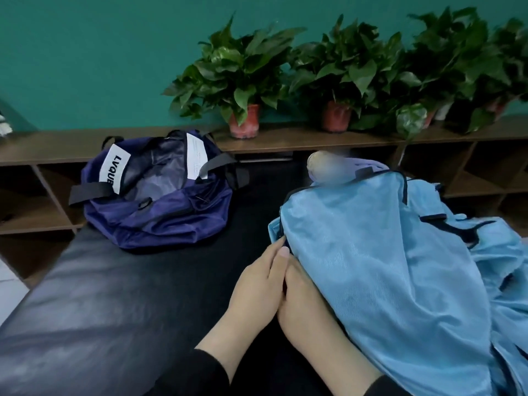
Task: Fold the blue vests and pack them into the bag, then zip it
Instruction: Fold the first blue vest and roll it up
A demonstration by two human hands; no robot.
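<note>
The work surface is a black padded tabletop [120, 295] with a glossy, leather-like cover, running from the lower left of the frame toward the centre. Behind it, across the upper half, stands a teal wall [85, 52]. A low brown wooden shelf unit [285, 140] with open compartments runs along the base of that wall. Potted green plants sit in a row on its top board: one in a red pot [245, 121] at upper centre, a second red pot [337, 117] to its right, and more foliage toward the upper right corner.

A dark blue bag [160, 190] lies on the tabletop at centre left, its mouth open and black straps spread outward. A white label with black lettering shows on its left side.

The light blue vests [385, 267] lie heaped at the right side of the frame, with dark trim visible along the edges. The top vest drapes over the right hand [308, 304], whose fingers are hidden under the fabric, so its state cannot be determined. The left hand [257, 284] lies beside it, touching it, with straight fingers reaching the vest's edge at centre frame. Both arms wear black sleeves.
</note>
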